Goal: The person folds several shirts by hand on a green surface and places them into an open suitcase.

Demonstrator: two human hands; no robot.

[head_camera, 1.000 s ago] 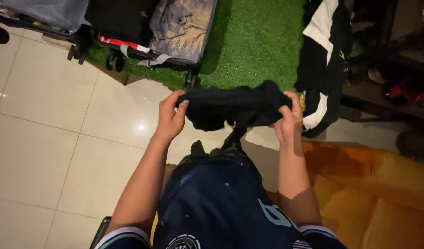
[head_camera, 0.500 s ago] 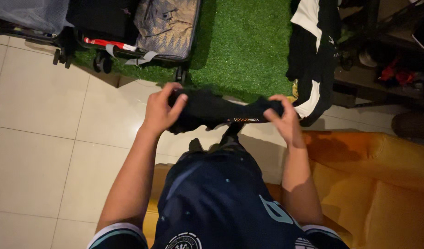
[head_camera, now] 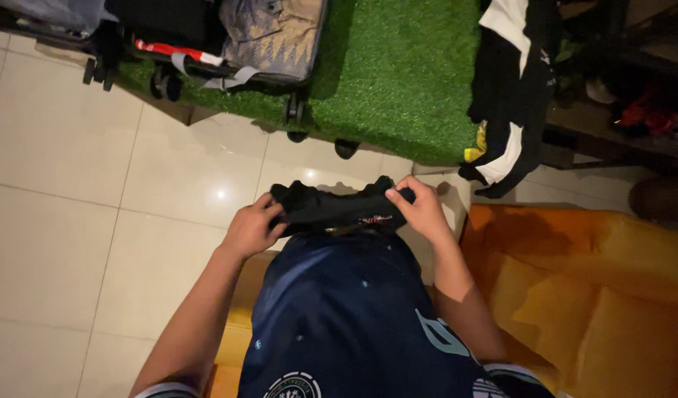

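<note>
Both hands grip one dark folded garment (head_camera: 339, 208), held in the air just above the person's lap and over the pale tiled floor (head_camera: 66, 221). Its long axis runs side to side across the view, nearly level, with one end in each hand. The left hand (head_camera: 252, 230) is clenched on the left end, fingers curled over the top edge. The right hand (head_camera: 421, 210) pinches the right end, thumb on the near side and fingers wrapped over the far side. A small reddish mark shows near the garment's lower right edge, too small to read as any shape. What kind of garment it is cannot be told, since it is bunched and nearly black in dim light.

Below it, a navy jersey (head_camera: 346, 324) covers the person's front and hides the legs. An orange cushioned seat (head_camera: 597, 295) lies to the right, cut off by the frame edge. Farther off, an open suitcase (head_camera: 273, 33) on wheels rests on a green turf mat (head_camera: 398, 81), its top cropped. A black-and-white garment (head_camera: 512, 88) hangs at upper right, beside dark shelving hard to make out.
</note>
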